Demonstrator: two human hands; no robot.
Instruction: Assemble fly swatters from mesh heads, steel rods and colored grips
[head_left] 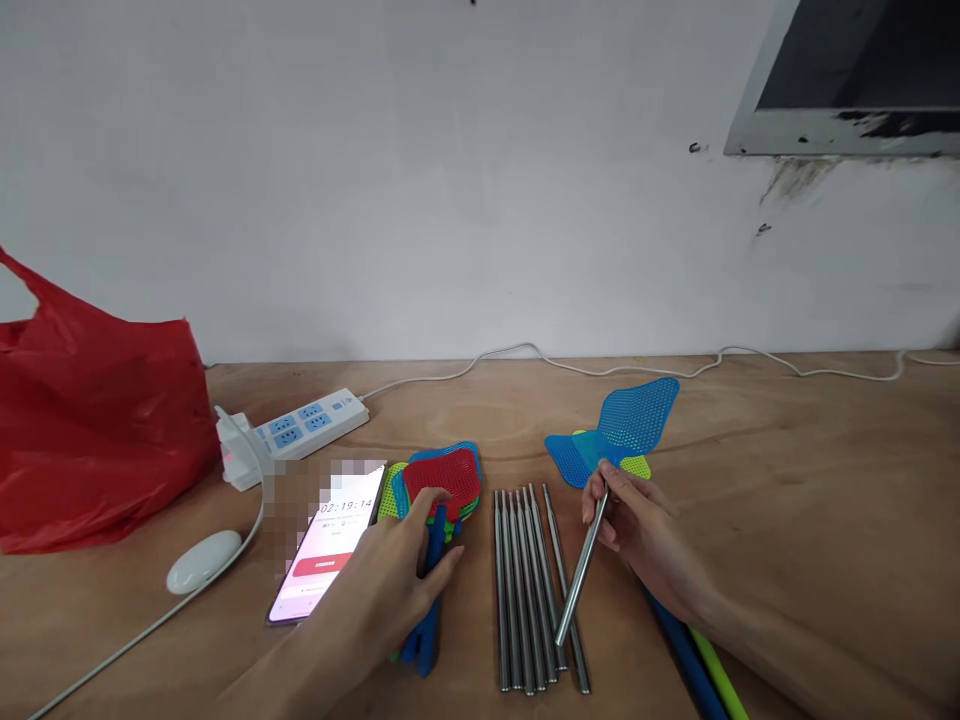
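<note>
My right hand (637,530) is closed on a metal rod (581,572) that carries a blue fly-swatter head (637,415) at its upper end. The head is raised over other blue and yellow-green swatter heads (574,458) on the wooden table (810,470). My left hand (401,580) rests on a stack of swatter heads, red on top (442,478), its fingers curled round their blue handle ends (424,640). Several bare metal rods (529,590) lie side by side between my hands.
A phone (330,555) with a lit screen lies left of the stack. Behind it are a white power strip (300,430), a white mouse-like object (202,560) and a cable. A red plastic bag (90,430) stands at far left. Blue and green handles (697,665) lie under my right forearm.
</note>
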